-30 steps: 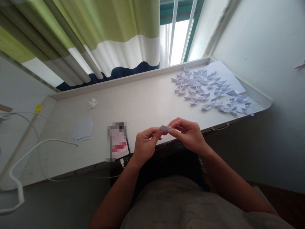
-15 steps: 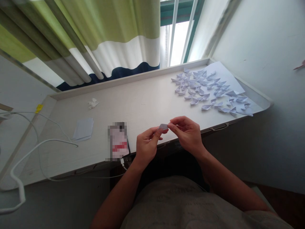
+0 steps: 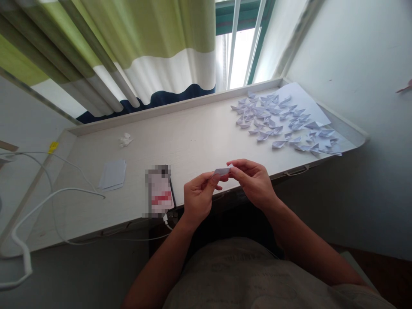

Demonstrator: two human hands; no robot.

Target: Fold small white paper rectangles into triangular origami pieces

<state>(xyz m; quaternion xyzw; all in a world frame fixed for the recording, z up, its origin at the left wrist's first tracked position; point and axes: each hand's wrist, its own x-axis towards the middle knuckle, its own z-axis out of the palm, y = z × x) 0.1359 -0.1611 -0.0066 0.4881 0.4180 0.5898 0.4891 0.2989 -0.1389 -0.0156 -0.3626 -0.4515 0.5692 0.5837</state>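
Observation:
A small folded piece of white paper (image 3: 222,171) is held between both hands, just above the desk's front edge. My left hand (image 3: 198,195) pinches its left end between thumb and fingers. At the other end, my right hand (image 3: 252,179) grips it with thumb and forefinger. Parts of the paper are hidden behind the fingertips. To the right on the desk lie several small folded paper boats (image 3: 268,116), crowded together, some resting on a larger white sheet (image 3: 304,101).
The white desk (image 3: 180,146) has a raised rim at the back. A phone (image 3: 160,191) with a plugged-in cable lies left of my hands. Beyond it are a stack of paper slips (image 3: 112,174), a crumpled tissue (image 3: 125,140) and a loose white cable (image 3: 61,192).
The paper between my fingers now shows a longer, raised shape reaching to the right thumb. My right hand has shifted its grip slightly; the left has barely moved.

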